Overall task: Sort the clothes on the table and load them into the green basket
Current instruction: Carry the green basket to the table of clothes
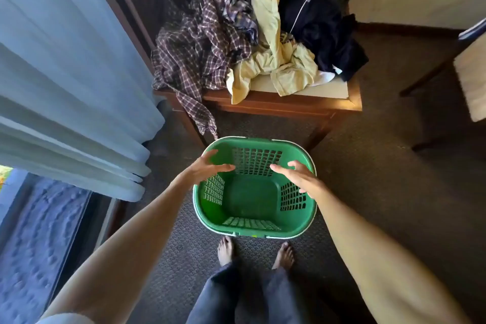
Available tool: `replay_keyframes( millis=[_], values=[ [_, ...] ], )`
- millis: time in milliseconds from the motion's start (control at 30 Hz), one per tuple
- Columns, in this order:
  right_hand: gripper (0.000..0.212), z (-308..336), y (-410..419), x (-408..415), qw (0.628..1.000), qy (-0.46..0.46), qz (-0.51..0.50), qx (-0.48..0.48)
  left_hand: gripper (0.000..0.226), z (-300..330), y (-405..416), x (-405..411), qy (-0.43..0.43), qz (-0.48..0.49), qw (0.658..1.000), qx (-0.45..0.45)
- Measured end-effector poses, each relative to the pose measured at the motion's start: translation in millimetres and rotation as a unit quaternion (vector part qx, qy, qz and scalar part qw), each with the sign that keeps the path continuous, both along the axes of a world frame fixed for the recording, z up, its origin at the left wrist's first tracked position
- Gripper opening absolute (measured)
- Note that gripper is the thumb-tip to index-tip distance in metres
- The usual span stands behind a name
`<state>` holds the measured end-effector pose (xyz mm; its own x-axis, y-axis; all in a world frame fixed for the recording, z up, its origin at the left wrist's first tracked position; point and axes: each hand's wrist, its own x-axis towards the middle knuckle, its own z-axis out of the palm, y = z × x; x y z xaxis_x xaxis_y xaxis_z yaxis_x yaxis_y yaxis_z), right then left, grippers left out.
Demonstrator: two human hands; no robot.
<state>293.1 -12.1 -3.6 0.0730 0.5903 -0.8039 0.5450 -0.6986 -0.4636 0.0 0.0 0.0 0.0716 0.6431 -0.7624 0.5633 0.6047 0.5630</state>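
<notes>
Pale blue curtains [65,81] hang along the left wall. Dark patterned carpet [394,179] covers the floor, and a wooden chair [462,71] with a light seat stands off to the right.

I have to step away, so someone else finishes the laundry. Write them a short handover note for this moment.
Hands: left hand and right hand both open, holding nothing, above the green basket.
Things: basket on the carpet before the table, nothing in it. Plaid shirt, yellow garment and dark clothes piled on the table.
Done: nothing loaded.
Left: sort the pile, load it all.
</notes>
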Motion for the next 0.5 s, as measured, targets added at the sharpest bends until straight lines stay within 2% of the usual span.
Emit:
replay_keyframes(
  millis=[100,200,333,400,500],
  values=[
    [0.104,-24.6,-2.1,-1.8,0.999,-0.028,-0.028,0.002,0.128,-21.4,-1.8,-13.3,-0.001,0.008,1.0,-0.001],
    [0.1,-59.4,-5.5,3.6,0.993,-0.078,-0.085,0.013,0.123,-52.0,-2.6,-22.2,0.027,0.029,0.999,0.003],
    [0.1,-105.8,-1.9,10.4,0.97,-0.202,-0.127,0.043,0.136,-99.1,0.9,-31.7,0.097,0.019,0.995,0.008],
    [0.102,-121.6,-0.6,11.4,0.963,-0.231,-0.131,0.04,0.149,-124.8,3.9,-34.2,0.126,0.028,0.992,0.006],
    [0.103,-145.1,4.4,21.1,0.952,-0.262,-0.153,0.053,0.159,-162.8,11.5,-35.5,0.126,0.06,0.99,0.007]
  ],
)
